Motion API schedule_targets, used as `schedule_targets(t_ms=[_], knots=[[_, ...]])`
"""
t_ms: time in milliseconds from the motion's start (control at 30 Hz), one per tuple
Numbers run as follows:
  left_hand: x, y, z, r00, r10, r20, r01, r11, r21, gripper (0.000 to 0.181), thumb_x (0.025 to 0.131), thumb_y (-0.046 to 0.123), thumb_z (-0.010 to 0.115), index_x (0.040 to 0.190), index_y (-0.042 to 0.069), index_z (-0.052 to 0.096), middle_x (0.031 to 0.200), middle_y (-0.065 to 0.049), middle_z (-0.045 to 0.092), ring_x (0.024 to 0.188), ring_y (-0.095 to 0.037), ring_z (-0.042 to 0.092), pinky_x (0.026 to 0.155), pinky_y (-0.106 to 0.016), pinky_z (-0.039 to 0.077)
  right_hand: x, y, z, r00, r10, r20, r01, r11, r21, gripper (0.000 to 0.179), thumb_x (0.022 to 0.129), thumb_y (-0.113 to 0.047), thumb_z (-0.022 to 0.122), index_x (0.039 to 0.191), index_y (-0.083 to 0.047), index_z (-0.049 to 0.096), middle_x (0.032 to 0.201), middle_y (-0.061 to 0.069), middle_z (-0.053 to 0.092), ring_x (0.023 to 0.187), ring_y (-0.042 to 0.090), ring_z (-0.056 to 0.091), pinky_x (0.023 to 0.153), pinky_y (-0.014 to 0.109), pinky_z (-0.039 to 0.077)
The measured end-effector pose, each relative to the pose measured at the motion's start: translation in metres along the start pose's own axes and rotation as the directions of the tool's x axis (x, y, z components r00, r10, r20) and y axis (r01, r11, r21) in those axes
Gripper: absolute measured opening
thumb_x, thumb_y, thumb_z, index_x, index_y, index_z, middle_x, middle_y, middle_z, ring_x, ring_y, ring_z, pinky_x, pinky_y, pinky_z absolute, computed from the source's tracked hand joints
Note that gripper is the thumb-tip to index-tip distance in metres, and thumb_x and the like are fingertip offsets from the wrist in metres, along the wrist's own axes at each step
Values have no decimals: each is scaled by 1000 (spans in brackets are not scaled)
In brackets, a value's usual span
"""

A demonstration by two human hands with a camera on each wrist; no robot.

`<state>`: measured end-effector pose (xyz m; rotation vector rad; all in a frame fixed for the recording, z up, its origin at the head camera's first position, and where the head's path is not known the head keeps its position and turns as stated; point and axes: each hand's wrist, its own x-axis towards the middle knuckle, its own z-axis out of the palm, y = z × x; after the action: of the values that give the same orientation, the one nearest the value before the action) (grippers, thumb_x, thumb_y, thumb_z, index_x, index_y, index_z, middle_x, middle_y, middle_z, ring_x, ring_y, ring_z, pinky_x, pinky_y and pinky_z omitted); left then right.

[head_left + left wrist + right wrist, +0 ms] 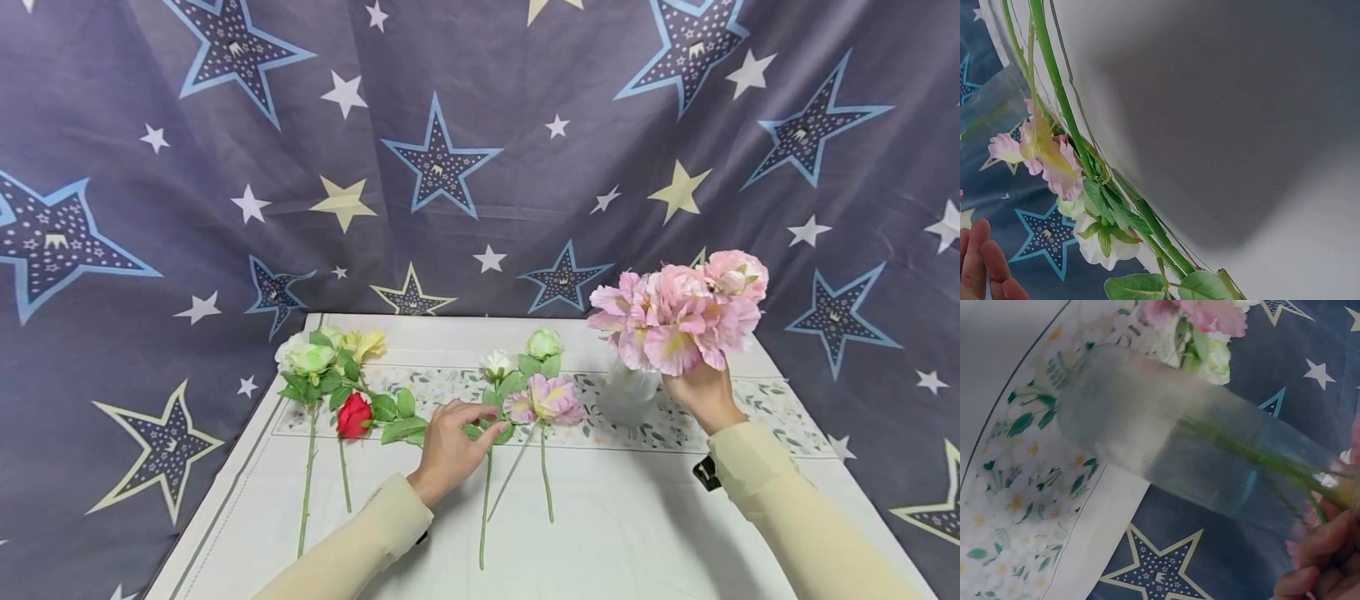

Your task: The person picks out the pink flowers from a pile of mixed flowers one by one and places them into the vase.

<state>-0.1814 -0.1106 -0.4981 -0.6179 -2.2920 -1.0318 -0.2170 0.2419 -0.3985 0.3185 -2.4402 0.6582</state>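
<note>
My right hand [701, 393] grips the neck of a clear vase [1166, 434], its curled fingers [1329, 540] near the rim in the right wrist view. Green stems run down inside the vase, and a cluster of pink flowers [678, 317] spreads above the hand. My left hand [457, 446] hovers by a group of loose artificial flowers, thumb and fingers apart. Around it lie a pink-and-yellow flower [546, 400], a white flower [1104, 244] and a pale green rose [544, 342]. In the left wrist view its fingers [977, 256] hold nothing.
To the left lie a red rose [353, 415], a green-white rose [309, 358] and a yellow flower [365, 343], stems toward the near edge. A white table [600, 533] bears a floral-printed band [787, 408]. Behind hangs a star-patterned curtain [465, 50].
</note>
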Motion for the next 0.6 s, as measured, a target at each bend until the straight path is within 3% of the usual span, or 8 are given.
schedule_targets(t_ms=[100, 300, 400, 600], knots=[[-1, 0, 0, 1000, 5, -11, -5, 1000, 6, 21, 84, 24, 87, 103, 16, 80, 89, 6, 76, 81, -10, 64, 76, -36, 46, -2, 2, 1, 1000, -9, 30, 9, 1000, 0, 28, 95, -6, 52, 119, 8, 51, 118, 27, 55, 122, 45, 50, 104, 58, 38], [-2, -3, -1, 1000, 14, -13, -14, 1000, 2, 20, 85, 24, 86, 103, 16, 80, 88, 3, 76, 79, -16, 65, 76, -36, 46, -8, 0, 1, 986, 140, 95, -149, 984, 98, 28, 99, -11, 54, 121, 6, 52, 119, 26, 57, 115, 42, 54, 96, 61, 41], [-2, -3, -2, 1000, 7, 2, -7, 1000, -11, 19, 87, 24, 85, 103, 16, 80, 89, 2, 76, 79, -21, 67, 76, -38, 46, -9, -1, 5, 990, 132, 40, -136, 983, 123, 21, 97, -8, 54, 113, 5, 55, 113, 24, 60, 110, 40, 57, 93, 60, 42], [-2, -5, -2, 1000, 11, 5, -11, 1000, -5, 19, 87, 24, 85, 103, 16, 80, 88, 3, 76, 78, -21, 67, 76, -38, 46, -11, -1, 13, 990, 29, -135, -14, 994, 112, 20, 90, 1, 61, 110, 6, 58, 103, 23, 63, 99, 40, 62, 86, 60, 46]])
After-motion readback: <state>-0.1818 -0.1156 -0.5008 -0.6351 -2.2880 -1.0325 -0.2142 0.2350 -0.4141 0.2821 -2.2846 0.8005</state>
